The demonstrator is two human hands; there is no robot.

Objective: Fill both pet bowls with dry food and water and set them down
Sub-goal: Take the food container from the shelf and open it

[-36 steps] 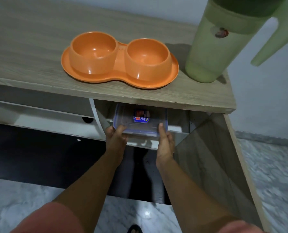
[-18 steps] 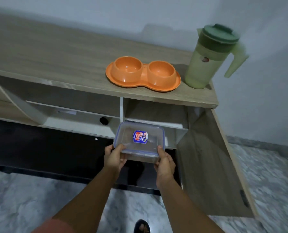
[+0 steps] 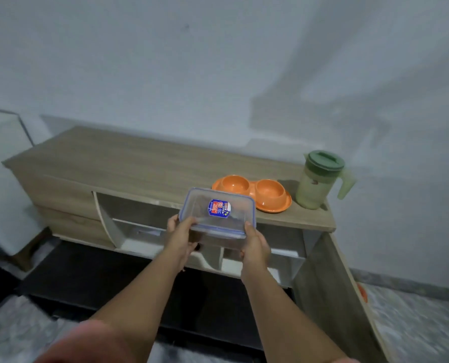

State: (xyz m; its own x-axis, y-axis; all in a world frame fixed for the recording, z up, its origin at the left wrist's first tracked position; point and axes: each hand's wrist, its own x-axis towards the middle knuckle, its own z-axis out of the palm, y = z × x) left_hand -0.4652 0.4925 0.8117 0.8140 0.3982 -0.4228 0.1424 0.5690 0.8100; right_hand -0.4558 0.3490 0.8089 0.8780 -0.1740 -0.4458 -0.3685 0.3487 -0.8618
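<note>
1. The table (image 3: pixel 144 163), a low wooden cabinet, now sits well below the view; a second ago its shelf opening filled the frame, so the person has stood up.
2. The green pitcher (image 3: pixel 316 183) stands at 3 o'clock of the bowls, near the table's right end.
3. The clear lidded container (image 3: pixel 218 212) has come out of the lower shelf and is now held above the table's front edge, at 7 o'clock of the bowls.
4. The orange double pet bowl (image 3: pixel 254 195) looks empty; filling has not begun, and opening the lid likely comes next.
5. The left hand (image 3: pixel 181 233) and right hand (image 3: pixel 254 242) each grip a near corner of the container, thumbs on the lid.
</note>
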